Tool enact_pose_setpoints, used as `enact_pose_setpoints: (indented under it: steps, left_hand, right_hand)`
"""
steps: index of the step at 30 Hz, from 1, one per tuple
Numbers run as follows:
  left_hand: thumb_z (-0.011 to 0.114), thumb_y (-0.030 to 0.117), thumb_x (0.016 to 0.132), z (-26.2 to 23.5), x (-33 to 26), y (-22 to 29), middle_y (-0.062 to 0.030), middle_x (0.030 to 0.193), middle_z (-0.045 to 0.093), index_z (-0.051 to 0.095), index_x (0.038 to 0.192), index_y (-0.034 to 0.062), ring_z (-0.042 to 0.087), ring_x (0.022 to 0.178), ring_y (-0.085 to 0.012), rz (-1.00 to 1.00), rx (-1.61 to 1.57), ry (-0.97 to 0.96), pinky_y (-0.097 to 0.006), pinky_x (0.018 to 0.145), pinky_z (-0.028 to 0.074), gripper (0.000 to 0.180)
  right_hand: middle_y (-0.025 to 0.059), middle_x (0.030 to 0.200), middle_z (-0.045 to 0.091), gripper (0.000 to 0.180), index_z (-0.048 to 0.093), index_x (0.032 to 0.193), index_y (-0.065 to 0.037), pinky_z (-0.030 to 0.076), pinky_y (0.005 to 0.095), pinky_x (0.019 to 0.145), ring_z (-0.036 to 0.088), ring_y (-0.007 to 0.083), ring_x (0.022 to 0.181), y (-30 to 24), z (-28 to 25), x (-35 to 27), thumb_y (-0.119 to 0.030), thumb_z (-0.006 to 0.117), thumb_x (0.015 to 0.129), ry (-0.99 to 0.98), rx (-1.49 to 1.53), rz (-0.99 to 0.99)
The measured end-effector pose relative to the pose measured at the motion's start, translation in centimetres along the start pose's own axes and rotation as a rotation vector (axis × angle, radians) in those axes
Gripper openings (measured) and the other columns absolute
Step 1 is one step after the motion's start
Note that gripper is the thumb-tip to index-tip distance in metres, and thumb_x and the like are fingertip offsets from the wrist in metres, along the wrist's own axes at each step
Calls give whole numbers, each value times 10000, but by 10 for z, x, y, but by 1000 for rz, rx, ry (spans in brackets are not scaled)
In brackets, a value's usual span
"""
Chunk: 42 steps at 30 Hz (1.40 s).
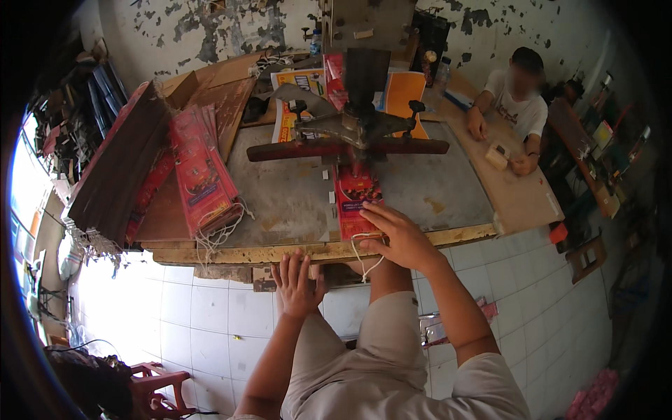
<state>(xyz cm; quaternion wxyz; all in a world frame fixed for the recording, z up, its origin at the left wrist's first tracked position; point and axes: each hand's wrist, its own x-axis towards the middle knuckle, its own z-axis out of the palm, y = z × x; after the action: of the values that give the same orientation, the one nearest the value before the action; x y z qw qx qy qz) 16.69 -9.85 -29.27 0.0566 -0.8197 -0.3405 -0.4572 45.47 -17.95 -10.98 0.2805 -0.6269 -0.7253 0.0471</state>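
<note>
My right hand lies with its fingers stretched out on the near right part of a red printed piece. This flat piece has a picture on it and a white string loop hanging from its near end over the table edge. Its far end runs under a dark metal press with a long crossbar. Close to the table's front edge, my left hand has its fingers apart and holds nothing. A pile of similar red pieces with tangled white strings lies to the left.
A tall dark stack leans at the far left of the table. Orange and white printed sheets lie behind the press. A person sits at the right, handling a small tan block. A red stool stands at lower left.
</note>
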Motion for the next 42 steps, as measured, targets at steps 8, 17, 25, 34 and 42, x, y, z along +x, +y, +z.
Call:
enact_pose_setpoints:
  steps: [8,17,25,34,42]
  left_hand:
    - [749,337,972,4,0,2,-181,1667,574,638,1535,72,433,1616,-452,-8,-27,12,-679,1358,161,631]
    - [762,321,957,0,0,1,-167,1669,580,618,1559,77,431,1619,-451,-31,-40,-17,-686,1351,169,665]
    - [716,358,1008,5,3,-2,-200,1664,548,538,1602,73,403,1611,-470,11,-33,65,-719,1331,180,682]
    - [679,339,1025,-6,23,14,-164,1546,635,576,1550,86,502,1525,-404,-3,22,119,-639,1296,230,591]
    - [793,151,954,-94,111,-53,-108,1341,763,696,1418,99,649,1363,-356,-85,186,251,-540,1198,396,477]
  right_hand:
    - [158,1640,613,602,691,1497,-22,509,478,1228,592,362,1497,6,10,-5,-347,814,1006,41,-158,-122]
    - [155,1576,665,489,714,1473,-43,550,499,1165,635,343,1446,31,-16,-72,-149,779,1000,134,-373,-117]
    - [139,1490,710,471,730,1363,-43,556,488,1116,661,360,1406,67,-69,-204,-136,849,918,399,-473,59]
    - [114,1534,689,490,738,1444,-70,503,547,1230,615,410,1468,39,-58,-164,2,776,961,264,-425,50]
    - [109,1407,703,357,721,1278,-60,466,477,1260,584,313,1478,83,-152,-314,64,572,978,820,-125,300]
